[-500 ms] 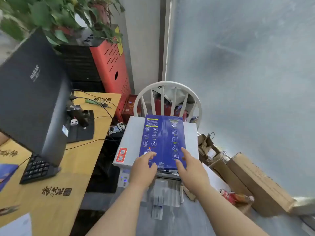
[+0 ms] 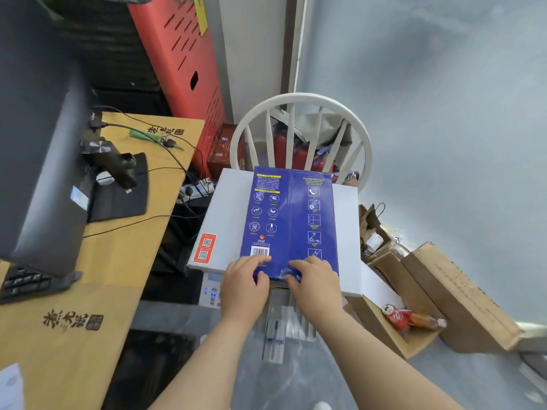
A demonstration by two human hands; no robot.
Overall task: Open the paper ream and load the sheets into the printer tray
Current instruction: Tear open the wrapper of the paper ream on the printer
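A blue paper ream (image 2: pixel 291 220) in its wrapper lies flat on the white top of the printer (image 2: pixel 225 220), its printed back side up. My left hand (image 2: pixel 247 281) and my right hand (image 2: pixel 315 279) both rest on the ream's near end, fingers curled over the wrapper's edge flap. Below the hands the printer's clear output tray (image 2: pixel 284 329) sticks out toward me. The printer's control panel (image 2: pixel 211 288) shows at its front left. No loose sheets are visible.
A white spindle-back chair (image 2: pixel 299 128) stands behind the printer. A wooden desk (image 2: pixel 97 291) with a black monitor (image 2: pixel 35 143) and keyboard (image 2: pixel 26 284) is at the left. Cardboard boxes (image 2: pixel 450 294) and a red can (image 2: pixel 393 315) lie on the floor at the right.
Both hands have slid onto the ream's near edge and their fingers have curled down over it. The camera has moved closer and tilted down.
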